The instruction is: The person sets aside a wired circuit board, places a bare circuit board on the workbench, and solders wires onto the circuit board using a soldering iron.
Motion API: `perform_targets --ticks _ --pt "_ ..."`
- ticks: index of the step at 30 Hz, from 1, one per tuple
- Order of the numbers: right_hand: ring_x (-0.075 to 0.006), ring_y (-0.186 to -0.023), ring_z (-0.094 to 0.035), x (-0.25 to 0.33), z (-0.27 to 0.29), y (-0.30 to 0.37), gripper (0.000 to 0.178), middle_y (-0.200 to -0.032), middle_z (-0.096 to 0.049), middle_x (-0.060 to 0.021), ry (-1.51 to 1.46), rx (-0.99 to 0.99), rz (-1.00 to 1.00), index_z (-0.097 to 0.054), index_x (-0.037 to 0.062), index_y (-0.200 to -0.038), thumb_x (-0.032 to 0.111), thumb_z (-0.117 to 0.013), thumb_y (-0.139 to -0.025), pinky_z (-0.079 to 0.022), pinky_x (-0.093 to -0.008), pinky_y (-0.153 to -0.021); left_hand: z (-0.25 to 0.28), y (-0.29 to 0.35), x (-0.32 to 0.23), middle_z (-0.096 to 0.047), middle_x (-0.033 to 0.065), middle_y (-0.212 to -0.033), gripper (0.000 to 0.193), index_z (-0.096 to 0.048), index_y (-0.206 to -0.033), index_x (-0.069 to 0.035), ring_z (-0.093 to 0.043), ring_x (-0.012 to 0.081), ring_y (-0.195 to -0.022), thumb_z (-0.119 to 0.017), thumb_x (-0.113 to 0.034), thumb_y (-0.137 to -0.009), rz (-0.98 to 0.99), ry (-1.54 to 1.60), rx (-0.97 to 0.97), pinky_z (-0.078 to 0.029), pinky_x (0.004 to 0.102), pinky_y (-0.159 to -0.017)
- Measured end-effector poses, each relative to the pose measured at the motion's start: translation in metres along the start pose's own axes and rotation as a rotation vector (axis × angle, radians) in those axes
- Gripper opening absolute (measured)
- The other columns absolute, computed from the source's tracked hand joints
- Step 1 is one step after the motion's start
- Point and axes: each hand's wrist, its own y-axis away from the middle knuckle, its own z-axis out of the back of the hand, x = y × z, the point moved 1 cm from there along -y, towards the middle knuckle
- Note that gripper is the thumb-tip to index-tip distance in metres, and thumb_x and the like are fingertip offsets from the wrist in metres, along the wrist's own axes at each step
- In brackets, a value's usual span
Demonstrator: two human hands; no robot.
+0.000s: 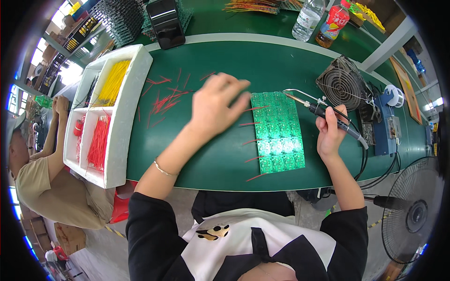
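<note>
A green panel of small circuit boards (280,133) lies on the bench in front of me. Several red wires (253,159) stick out leftward from its left edge, spaced down its length. My left hand (218,105) hovers by the panel's upper left corner, thumb and fingers apart, close to the topmost red wire (258,108). In my right hand (332,131) is a soldering iron (318,111) with a thin curved metal tube, its tip over the panel's upper right corner. Loose red wires (166,100) are scattered to the left of my left hand.
At left stands a white foam box (119,136) with compartments of yellow and red wires. A black stand (166,23) and two bottles (308,21) are at the back. A small fan (340,79) and a blue device (384,124) stand right. Another person (61,182) sits at left.
</note>
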Motion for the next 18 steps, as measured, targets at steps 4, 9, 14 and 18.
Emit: perform_targets --ticks 4,9,14,18 --pt "-0.0047 -0.050 -0.039 0.006 -0.007 0.002 0.023 -0.062 -0.040 0.0013 0.008 -0.019 -0.002 -0.038 0.0097 -0.076 0.013 -0.057 -0.088 -0.030 -0.0193 -0.045 0.012 0.001 0.058 -0.056 0.0067 -0.089 0.014 -0.061 -0.090 -0.007 -0.055 0.0258 -0.086 -0.063 -0.012 -0.077 0.196 -0.311 0.031 -0.047 0.0355 -0.070" --pt "-0.0044 -0.051 -0.040 0.004 -0.003 0.000 0.022 -0.063 -0.041 0.0014 0.092 0.013 0.037 -0.039 0.0092 -0.076 0.011 -0.057 -0.088 -0.030 -0.0192 -0.045 0.004 0.006 0.076 -0.055 0.0072 -0.086 0.010 -0.060 -0.085 -0.007 -0.054 0.0255 -0.084 -0.063 -0.014 -0.077 0.233 -0.351 0.150 -0.046 0.0370 -0.069" --pt "-0.0034 -0.051 -0.043 0.004 -0.009 0.006 0.022 -0.061 -0.049 0.0000 0.147 0.041 0.086 -0.043 0.0066 -0.081 0.014 -0.064 -0.085 -0.032 -0.0186 -0.044 0.005 0.002 0.081 -0.054 0.0085 -0.083 0.008 -0.057 -0.082 -0.005 -0.053 0.0263 -0.082 -0.061 -0.011 -0.079 0.146 -0.435 0.216 -0.044 0.0374 -0.069" --pt "-0.0046 -0.050 -0.044 0.014 -0.011 0.030 0.023 -0.062 -0.050 -0.0010 0.177 0.041 0.000 -0.043 0.0054 -0.085 0.014 -0.064 -0.085 -0.036 -0.0198 -0.046 0.014 -0.007 0.060 -0.053 0.0104 -0.080 0.005 -0.053 -0.082 -0.003 -0.053 0.0274 -0.080 -0.056 -0.007 -0.082 0.061 -0.457 0.242 -0.043 0.0388 -0.067"
